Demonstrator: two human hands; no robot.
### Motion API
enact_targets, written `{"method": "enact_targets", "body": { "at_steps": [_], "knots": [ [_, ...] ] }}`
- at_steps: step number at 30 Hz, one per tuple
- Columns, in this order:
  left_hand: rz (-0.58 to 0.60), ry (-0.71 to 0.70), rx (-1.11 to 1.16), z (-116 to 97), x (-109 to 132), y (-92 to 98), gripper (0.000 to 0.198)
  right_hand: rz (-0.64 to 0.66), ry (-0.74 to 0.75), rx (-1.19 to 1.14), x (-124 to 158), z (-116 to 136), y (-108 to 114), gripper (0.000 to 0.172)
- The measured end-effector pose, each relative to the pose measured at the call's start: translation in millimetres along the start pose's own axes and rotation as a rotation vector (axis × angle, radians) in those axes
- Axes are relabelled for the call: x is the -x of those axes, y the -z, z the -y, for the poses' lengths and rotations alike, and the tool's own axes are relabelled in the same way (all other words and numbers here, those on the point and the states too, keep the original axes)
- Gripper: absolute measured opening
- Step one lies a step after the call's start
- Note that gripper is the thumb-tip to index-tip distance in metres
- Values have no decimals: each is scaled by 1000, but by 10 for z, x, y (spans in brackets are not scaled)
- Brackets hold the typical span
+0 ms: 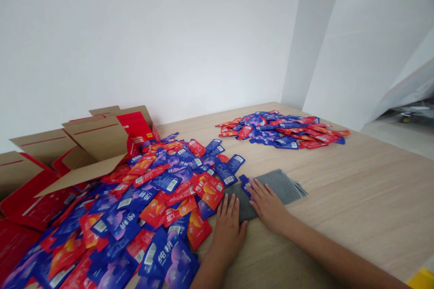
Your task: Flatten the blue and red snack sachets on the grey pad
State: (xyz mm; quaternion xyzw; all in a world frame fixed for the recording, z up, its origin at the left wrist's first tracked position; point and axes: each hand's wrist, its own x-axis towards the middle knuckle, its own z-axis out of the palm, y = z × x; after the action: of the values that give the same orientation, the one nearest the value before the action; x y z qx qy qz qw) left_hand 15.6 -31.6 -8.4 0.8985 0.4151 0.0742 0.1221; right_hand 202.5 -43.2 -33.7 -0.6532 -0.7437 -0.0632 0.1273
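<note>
A dark grey flat plastic bag (283, 185) lies on the table under both hands. My left hand (230, 223) rests flat on the bag's left end, fingers stretched out and thumb spread, beside the large heap of sachets. My right hand (269, 203) lies flat across the bag, its fingertips on a blue sachet (244, 184) that they partly cover. Neither hand is closed around anything. Left of my hands spreads a big heap of red and blue sachets (166, 180), some with barcodes facing up.
Open red cardboard boxes (34, 198) with brown insides stand at the left, against the heap. A smaller pile of red and blue sachets (271, 128) lies farther back on the wooden table (356, 189). Behind the table is a white wall (162, 40). Something yellow (422, 279) shows at the lower right.
</note>
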Motion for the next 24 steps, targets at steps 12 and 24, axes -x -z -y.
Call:
{"method": "enact_targets", "body": {
  "at_steps": [12, 24],
  "knots": [
    [37, 15, 20, -16, -1, 29, 59, -159, 10, 73, 302, -187, -213, 53],
    [29, 33, 34, 21, 7, -23, 60, -217, -153, 50, 166, -403, -282, 50]
  ]
}}
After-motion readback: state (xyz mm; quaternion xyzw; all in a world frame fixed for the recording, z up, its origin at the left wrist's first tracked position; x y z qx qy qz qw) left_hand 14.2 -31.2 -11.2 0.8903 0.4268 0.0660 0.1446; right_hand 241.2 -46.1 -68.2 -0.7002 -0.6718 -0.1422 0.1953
